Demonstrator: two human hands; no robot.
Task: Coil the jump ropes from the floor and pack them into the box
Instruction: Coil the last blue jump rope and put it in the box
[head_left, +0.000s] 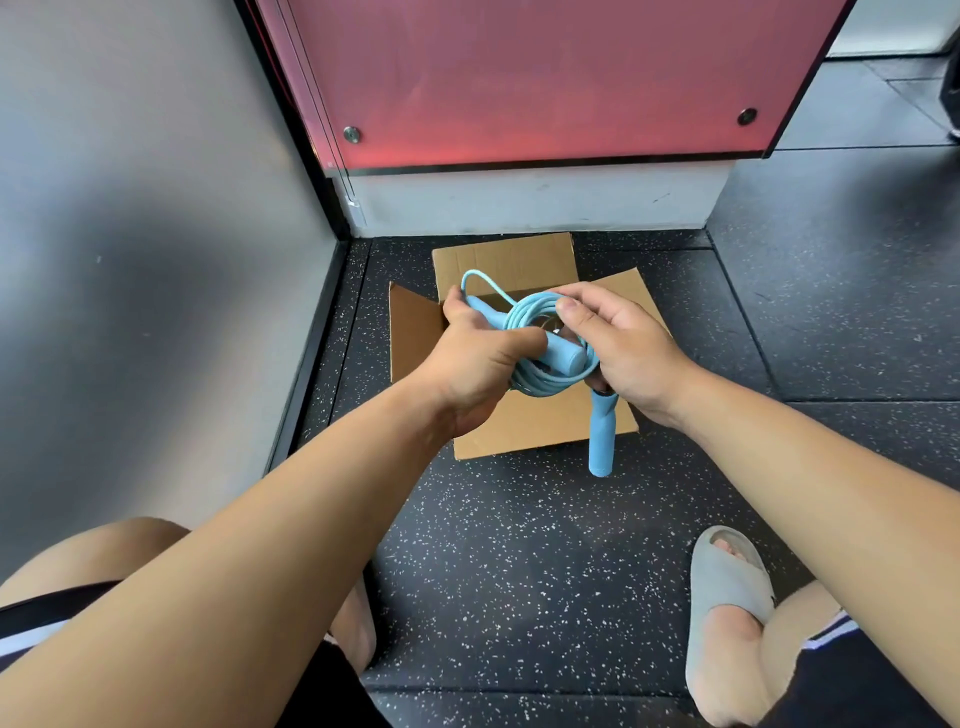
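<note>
Jump rope of light-blue plastic (525, 318), already wound into a loose coil of several loops, is held in the air between both hands. In the head view it lies across the open top of a brown cardboard box (519, 434). How high above the box it hangs cannot be told.

The left grip (478, 364), a bare hand, is curled round one thick blue handle (563, 356) together with the lower part of the coil. Its thumb lies along the top, and the blunt end of that handle sticks out toward the other hand. A single loop of cord (475, 275) rises above the left fingers.

The right grip (626, 345), also bare, pinches the top of the coil between thumb and curled fingers. Below it the second blue handle (602, 439) hangs straight down, its end past the near edge of the box.

The box stands on a dark speckled rubber floor (519, 545) with its four flaps spread outward, close to a white plinth (519, 202) under a pink panel (519, 78). A grey wall (130, 208) runs along the left. What lies inside the box is hidden by the hands. A foot in a pale grey slide sandal (727, 577) rests on the floor at lower right.
</note>
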